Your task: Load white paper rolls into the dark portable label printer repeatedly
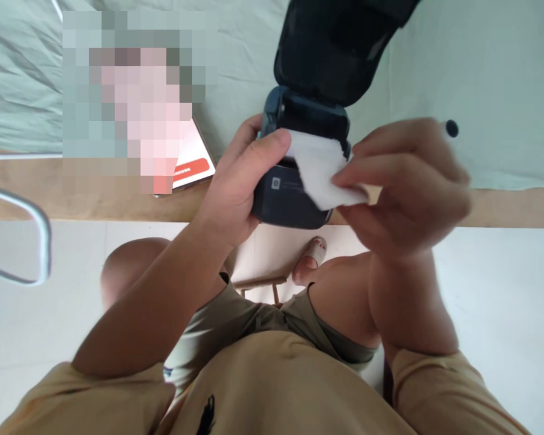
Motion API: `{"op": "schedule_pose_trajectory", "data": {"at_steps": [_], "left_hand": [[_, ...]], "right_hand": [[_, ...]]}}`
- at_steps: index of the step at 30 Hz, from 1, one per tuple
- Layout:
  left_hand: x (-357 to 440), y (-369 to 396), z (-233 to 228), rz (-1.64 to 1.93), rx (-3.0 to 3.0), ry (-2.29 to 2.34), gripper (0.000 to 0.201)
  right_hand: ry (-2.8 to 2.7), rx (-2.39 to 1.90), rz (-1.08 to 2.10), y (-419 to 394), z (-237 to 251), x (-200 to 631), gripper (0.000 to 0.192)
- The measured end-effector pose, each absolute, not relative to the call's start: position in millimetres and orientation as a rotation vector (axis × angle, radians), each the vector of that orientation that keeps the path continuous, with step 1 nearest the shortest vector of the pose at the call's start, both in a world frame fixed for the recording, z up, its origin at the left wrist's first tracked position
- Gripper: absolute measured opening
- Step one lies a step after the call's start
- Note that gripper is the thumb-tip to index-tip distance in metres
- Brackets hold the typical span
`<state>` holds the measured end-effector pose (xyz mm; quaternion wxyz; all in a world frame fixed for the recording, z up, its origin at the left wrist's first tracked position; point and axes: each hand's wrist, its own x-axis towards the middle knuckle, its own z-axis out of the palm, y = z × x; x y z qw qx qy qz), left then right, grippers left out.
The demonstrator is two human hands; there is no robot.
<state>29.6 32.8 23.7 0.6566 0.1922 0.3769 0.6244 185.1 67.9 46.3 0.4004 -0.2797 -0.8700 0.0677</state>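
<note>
A small dark label printer is held up in front of me with its lid swung open and away from me. My left hand grips the printer's left side, its thumb pressing on the white paper at the open compartment. In my right hand, thumb and fingers pinch the paper's loose end, which bends down over the printer's front. Whatever lies under the paper inside is hidden. A dark round-ended thing shows just past my right knuckles; I cannot tell whether the hand holds it.
Behind the printer spreads a pale green sheet over a surface with a wooden edge. A device with a lit screen lies at the left, partly blurred out. White bent tubing juts in from the left. My knees are below the edge.
</note>
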Motion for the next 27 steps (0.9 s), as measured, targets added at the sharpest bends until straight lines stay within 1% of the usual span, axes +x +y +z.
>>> {"op": "schedule_pose_trajectory", "data": {"at_steps": [1,3,5,7,8,10,11,12,14,17,21,22,24,25,27], "left_hand": [[29,32,26,1.423,0.413,0.877,0.012],[29,29,29,1.431,0.398,0.932,0.017],[27,27,30,1.409,0.439,0.933,0.025],[24,26,29,1.376,0.494,0.89,0.032],[22,26,28,1.357,0.516,0.871,0.035],[20,27,26,1.338,0.548,0.845,0.04],[20,27,26,1.329,0.561,0.829,0.042],[20,28,26,1.315,0.57,0.81,0.043],[20,28,26,1.311,0.575,0.785,0.047],[22,27,28,1.347,0.565,0.791,0.056],[23,26,27,1.291,0.58,0.802,0.064],[23,25,26,1.296,0.581,0.785,0.065],[24,25,24,1.367,0.554,0.729,0.061],[25,25,24,1.406,0.538,0.687,0.056],[27,25,24,1.478,0.498,0.657,0.041]], "right_hand": [[-2.265,-0.668,0.19,66,47,186,0.01],[-2.32,-0.594,0.233,64,47,187,0.019],[-2.184,-0.651,0.271,65,44,187,0.023],[-1.95,-0.757,0.348,69,40,187,0.022],[-1.861,-0.8,0.41,71,38,186,0.027],[-1.767,-0.84,0.559,74,35,184,0.045],[-1.782,-0.843,0.623,74,34,183,0.051],[-1.801,-0.862,0.665,74,34,182,0.052],[-1.811,-0.908,0.694,73,34,180,0.051],[-1.806,-0.882,0.653,73,31,178,0.049],[-1.859,-1.016,0.67,73,26,177,0.031],[-1.845,-1.045,0.71,72,26,176,0.03],[-1.804,-1.045,0.841,71,26,177,0.039],[-1.793,-1.037,0.93,70,26,177,0.045],[-1.815,-1.031,1.125,68,27,177,0.058]]}}
